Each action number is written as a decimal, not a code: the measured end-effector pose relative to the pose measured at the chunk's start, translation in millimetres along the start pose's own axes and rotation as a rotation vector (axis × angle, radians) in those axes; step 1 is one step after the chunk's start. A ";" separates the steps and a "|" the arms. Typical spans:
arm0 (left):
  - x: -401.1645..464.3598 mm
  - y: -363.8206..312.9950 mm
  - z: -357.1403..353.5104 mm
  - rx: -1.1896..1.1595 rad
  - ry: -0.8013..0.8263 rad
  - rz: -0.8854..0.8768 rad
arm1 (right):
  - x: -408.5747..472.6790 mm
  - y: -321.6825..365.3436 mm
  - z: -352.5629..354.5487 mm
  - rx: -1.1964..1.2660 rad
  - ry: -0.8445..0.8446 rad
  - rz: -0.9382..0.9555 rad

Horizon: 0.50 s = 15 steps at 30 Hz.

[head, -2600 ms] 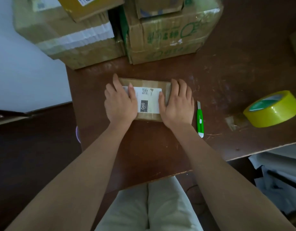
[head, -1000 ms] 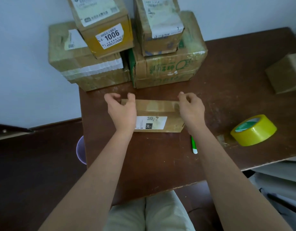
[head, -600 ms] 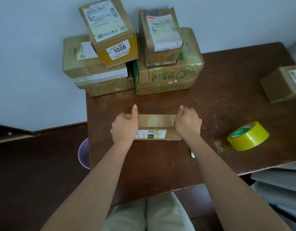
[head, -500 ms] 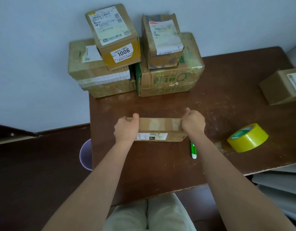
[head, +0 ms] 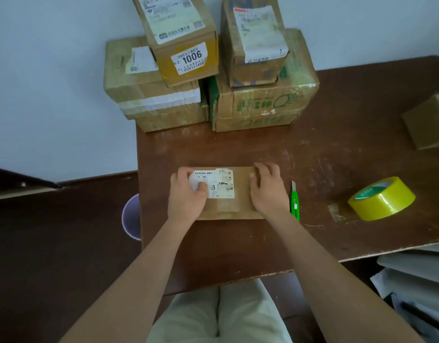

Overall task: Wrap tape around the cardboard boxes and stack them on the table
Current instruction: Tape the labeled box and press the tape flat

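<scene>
Both hands on the flat parcel, label side up, mid-desk.

The left hand grips the left end of the small cardboard box, thumb curled onto its white label; the right hand holds the right end, fingers bent over the far edge, both forearms reaching straight out from the body. The box lies flat on the desk, in front of the stacked boxes against the wall. To do this well, I'd say keep it square and pinned with one hand while the other fetches the yellow tape roll, lying well off to the right past the green cutter, then run tape over the seam rather than the label.
</scene>
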<state>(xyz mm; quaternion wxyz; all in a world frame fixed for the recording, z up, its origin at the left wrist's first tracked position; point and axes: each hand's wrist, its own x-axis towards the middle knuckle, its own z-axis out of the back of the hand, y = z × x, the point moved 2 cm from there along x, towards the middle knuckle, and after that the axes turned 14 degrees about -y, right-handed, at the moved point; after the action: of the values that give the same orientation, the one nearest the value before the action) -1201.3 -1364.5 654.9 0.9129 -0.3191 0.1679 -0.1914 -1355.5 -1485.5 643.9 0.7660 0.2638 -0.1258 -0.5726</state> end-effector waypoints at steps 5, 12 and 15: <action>-3.7 6.2 -24.3 0.271 -0.064 -0.066 | -14.6 -1.3 -24.6 -0.285 -0.073 0.044; -5.2 20.9 -35.0 0.277 -0.161 -0.151 | 1.3 -2.9 -30.7 -0.287 -0.165 0.040; -2.4 22.3 -36.6 0.244 -0.197 -0.164 | 6.1 -3.4 -30.7 -0.273 -0.168 0.063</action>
<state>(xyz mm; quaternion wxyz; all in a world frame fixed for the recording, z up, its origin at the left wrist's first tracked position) -1213.7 -1366.2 613.8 0.9382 -0.2356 0.0265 -0.2520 -1341.1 -1484.0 615.9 0.7991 0.1044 -0.1183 -0.5801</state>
